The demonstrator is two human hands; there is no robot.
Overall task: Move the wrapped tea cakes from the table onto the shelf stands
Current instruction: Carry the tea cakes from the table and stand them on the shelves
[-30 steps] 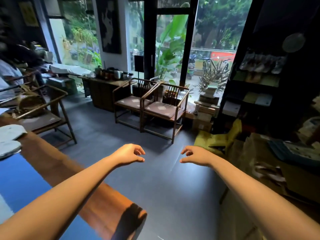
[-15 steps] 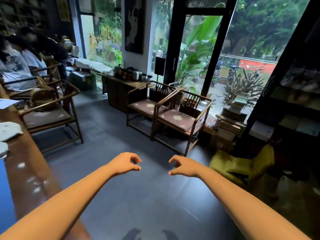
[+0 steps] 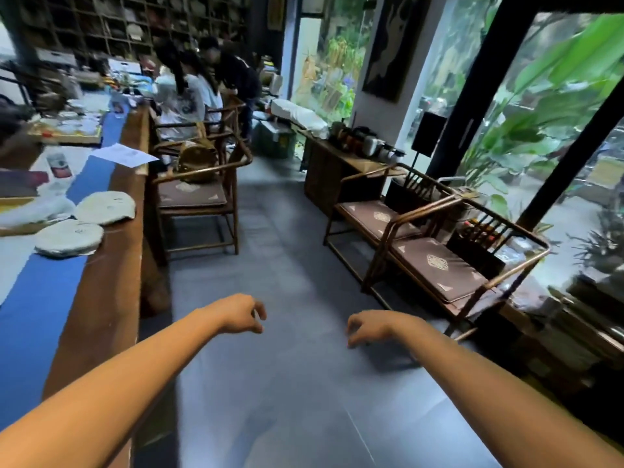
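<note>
- Head view: the left hand (image 3: pixel 240 315) and the right hand (image 3: pixel 370 326) both hang out in front, over the grey floor (image 3: pixel 287 366).
- The fingers (image 3: pixel 258 310) of the left hand are loosely curled and hold nothing. The right hand's fingers droop the same way, and they hold nothing too.
- Two wrapped tea cakes lie on the long tabletop (image 3: pixel 111 298) at the left. The near tea cake (image 3: pixel 69 238) is round and pale. The far tea cake (image 3: pixel 105 207) lies just beside it, and the two look like they touch at the edges.
- Both cakes sit where the blue cloth (image 3: pixel 37 312) meets the brown wood.
- A wooden chair (image 3: pixel 199 194) stands beside the tabletop, past the cakes.
- A big shelf wall (image 3: pixel 128 25) is far back, but it is too blurry to show any stands.
- My guess at the step: both hands are free, so this is the walk to fetch more cakes.
- The next move calls for a reach to the left, a gentle grip on the near tea cake, and a lift that keeps it flat so the paper stays on.
</note>
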